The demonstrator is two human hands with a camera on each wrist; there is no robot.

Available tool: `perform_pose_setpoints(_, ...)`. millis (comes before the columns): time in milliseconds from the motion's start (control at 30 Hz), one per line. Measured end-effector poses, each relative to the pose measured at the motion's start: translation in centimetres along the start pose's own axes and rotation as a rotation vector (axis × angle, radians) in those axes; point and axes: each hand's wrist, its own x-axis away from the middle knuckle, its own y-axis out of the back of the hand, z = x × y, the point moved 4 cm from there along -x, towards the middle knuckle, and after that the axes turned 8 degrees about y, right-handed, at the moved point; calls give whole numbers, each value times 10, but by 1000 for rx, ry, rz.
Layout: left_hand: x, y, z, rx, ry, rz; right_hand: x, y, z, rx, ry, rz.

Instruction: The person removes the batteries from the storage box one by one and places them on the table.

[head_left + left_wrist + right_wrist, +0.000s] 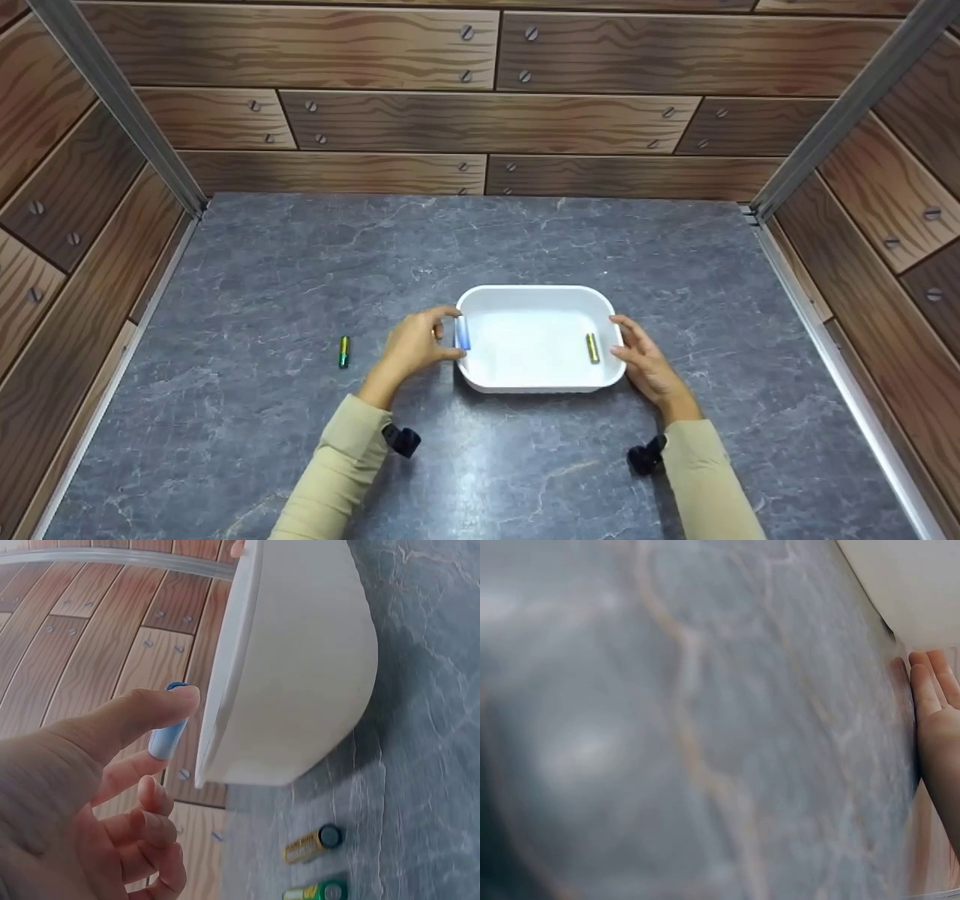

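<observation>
Between its thumb and index finger, my left hand [412, 343] pinches a blue-and-white battery [463, 332] at the left rim of a white plastic tub [536, 391]. The left wrist view shows this battery [168, 736] upright beside the tub's wall [307, 667]. At the tub's right end, my right hand [651, 366] grips the rim; its straight fingers [925, 686] show against the tub in the right wrist view. A gold battery [592, 349] lies inside the tub, near the right end.
Left of the tub, a green-and-gold battery [344, 352] lies on the grey marbled table [300, 262]. Two batteries show there in the left wrist view, one gold with a black end [313, 843] and one green [316, 891]. Wood-patterned walls [480, 120] enclose the back and sides.
</observation>
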Motion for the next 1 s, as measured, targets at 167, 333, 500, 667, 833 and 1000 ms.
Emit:
perform_pose_setpoints(167, 1, 6, 10, 14, 41, -5, 0, 0, 0, -8, 3, 7)
perform_pose_setpoints(333, 3, 10, 19, 30, 62, 2, 0, 1, 0, -15, 4, 21)
perform_pose_setpoints(500, 5, 12, 28, 1, 93, 0, 0, 0, 0, -16, 5, 29)
perform_pose_setpoints(667, 6, 13, 38, -23, 116, -15, 0, -1, 0, -10, -3, 8)
perform_pose_setpoints(833, 6, 14, 49, -31, 137, 0, 0, -1, 0, 3, -12, -16)
perform_pose_setpoints(1000, 6, 17, 59, -43, 148, 11, 0, 0, 0, 5, -1, 2)
